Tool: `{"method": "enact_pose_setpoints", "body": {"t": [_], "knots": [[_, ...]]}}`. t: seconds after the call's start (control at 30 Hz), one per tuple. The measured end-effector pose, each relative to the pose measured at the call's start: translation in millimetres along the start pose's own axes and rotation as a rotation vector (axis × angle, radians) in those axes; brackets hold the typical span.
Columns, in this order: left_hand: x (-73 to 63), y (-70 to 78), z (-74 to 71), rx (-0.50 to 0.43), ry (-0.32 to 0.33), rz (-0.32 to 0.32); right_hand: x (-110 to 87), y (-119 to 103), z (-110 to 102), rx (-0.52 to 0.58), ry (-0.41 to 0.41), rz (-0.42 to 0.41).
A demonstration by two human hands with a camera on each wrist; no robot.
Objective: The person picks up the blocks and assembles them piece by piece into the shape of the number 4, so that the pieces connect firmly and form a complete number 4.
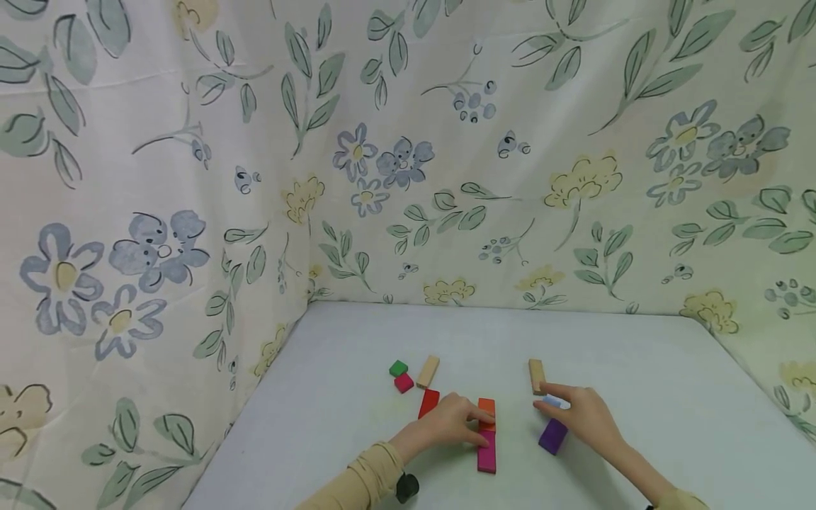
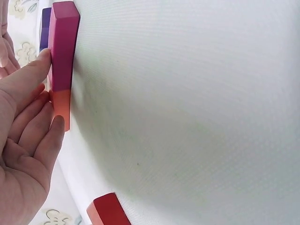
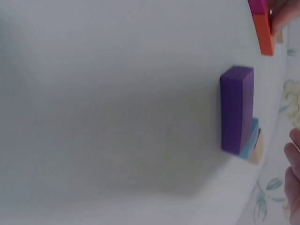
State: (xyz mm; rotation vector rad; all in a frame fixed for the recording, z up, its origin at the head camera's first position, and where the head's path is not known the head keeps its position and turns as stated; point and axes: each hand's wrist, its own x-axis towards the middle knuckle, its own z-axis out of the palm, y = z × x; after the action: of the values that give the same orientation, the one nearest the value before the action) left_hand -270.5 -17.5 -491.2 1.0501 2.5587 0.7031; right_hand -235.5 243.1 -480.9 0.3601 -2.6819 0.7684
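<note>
My left hand [image 1: 446,419] reaches over an orange block [image 1: 486,407] and a magenta block [image 1: 486,457], which lie end to end. In the left wrist view the thumb touches the magenta block [image 2: 63,51] and fingertips touch the orange block [image 2: 61,105]. Over a light blue block [image 1: 556,402], partly covered by the fingers, hovers my right hand [image 1: 586,418], its thumb and index finger apart. Just nearer than it lies a purple block [image 1: 552,435]. A wooden block [image 1: 536,375] lies beyond the right fingertips. Left of the left hand is a red block [image 1: 429,401], partly hidden.
On the white table [image 1: 357,326], a green block [image 1: 398,367], a pinkish-red block [image 1: 404,383] and another wooden block [image 1: 428,372] lie at the back left. A dark round object [image 1: 406,487] shows beside the left sleeve. Flower-printed cloth [image 1: 446,234] hangs behind and at the sides.
</note>
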Motion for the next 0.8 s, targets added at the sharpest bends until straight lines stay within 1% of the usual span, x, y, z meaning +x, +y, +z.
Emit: {"method": "enact_pose_setpoints", "body": {"t": [0.13,0.33,0.57,0.67,0.8], "knots": [[-0.2,0.1,1.1,0.011,0.002,-0.003,-0.7,12.9,-5.4,0.006,-0.023,0.044],[-0.2,0.8,1.3,0.006,0.004,-0.010,-1.0,28.7,-10.2,-0.011,-0.034,0.066],[-1.1,0.6,2.1,-0.017,0.008,-0.032,-3.3,36.8,-12.3,-0.009,-0.080,0.107],[-1.0,0.9,1.9,-0.013,0.012,-0.028,-3.4,38.9,-12.3,-0.005,-0.095,0.117],[-0.3,0.8,1.9,0.004,0.016,-0.018,-3.6,42.0,-11.0,-0.009,-0.141,0.129]]}}
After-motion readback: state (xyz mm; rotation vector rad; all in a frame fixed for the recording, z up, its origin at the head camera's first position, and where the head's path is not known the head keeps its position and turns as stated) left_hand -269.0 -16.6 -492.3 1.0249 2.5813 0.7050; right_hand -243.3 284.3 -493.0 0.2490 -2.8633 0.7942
